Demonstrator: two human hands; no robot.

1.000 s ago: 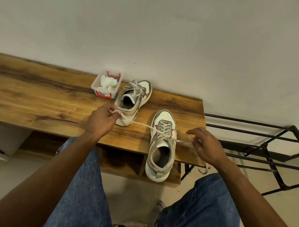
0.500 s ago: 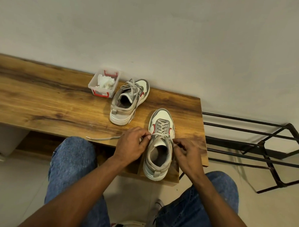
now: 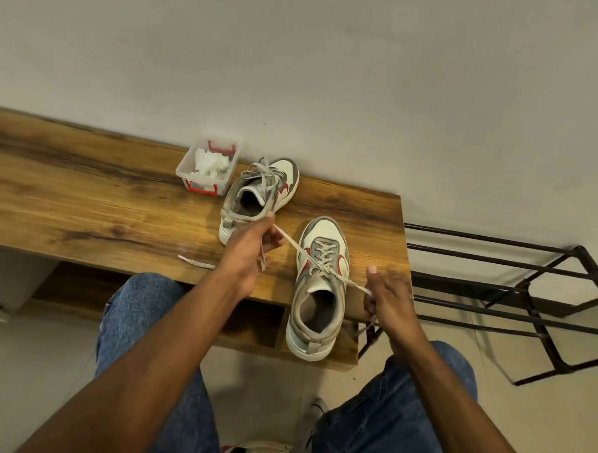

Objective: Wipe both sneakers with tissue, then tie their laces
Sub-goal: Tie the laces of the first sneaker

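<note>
The near sneaker (image 3: pixel 319 289) is being laced at the front edge of the wooden bench (image 3: pixel 86 210), close to its right-hand corner, heel overhanging the edge toward the person. One lace end (image 3: pixel 292 241) is being pinched between thumb and fingers of the left hand (image 3: pixel 247 249), which is raised over the bench between the two shoes; the other lace end (image 3: pixel 355 284) is being gripped in the curled fingers of the right hand (image 3: pixel 387 298), just beside the shoe's right side at the bench's front right corner. Compared with half a second ago, when both hands were being held tight against the shoe's eyelets, the hands are now being drawn apart and the laces are being pulled taut in a cross over the tongue. This is being read as the first crossover being cinched; no bow is formed yet. A loose lace tail (image 3: pixel 196 262) is lying on the front edge to the left of the left hand. The far sneaker (image 3: pixel 257 197) is sitting near the back edge, laces appearing bunched at the tongue; whether it is tied cannot be told. Crumpled tissue (image 3: pixel 209 166) is lying in the clear box (image 3: pixel 190 178) just beside it, so wiping is being judged finished.
</note>
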